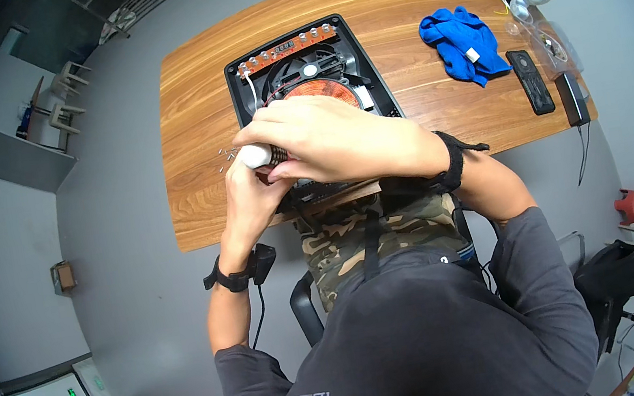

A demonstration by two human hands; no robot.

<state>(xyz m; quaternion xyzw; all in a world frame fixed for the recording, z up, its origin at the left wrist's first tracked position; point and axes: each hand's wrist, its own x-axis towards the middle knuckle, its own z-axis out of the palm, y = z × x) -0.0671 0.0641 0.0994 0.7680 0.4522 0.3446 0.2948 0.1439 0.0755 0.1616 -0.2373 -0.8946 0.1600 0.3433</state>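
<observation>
Both hands stacked over opened black induction-cooker base (349,54) with copper coil, near wooden table (193,134) front edge for reach. Right hand (333,140) fingers curled round white-capped ribbed screwdriver handle (257,156), pressing down; left hand (252,199) wraps beneath, steadying. Small loose screws (229,155) parked just left.

Dark grey long-sleeved top, sleeves pushed up, camouflage trousers, black wrist straps
</observation>
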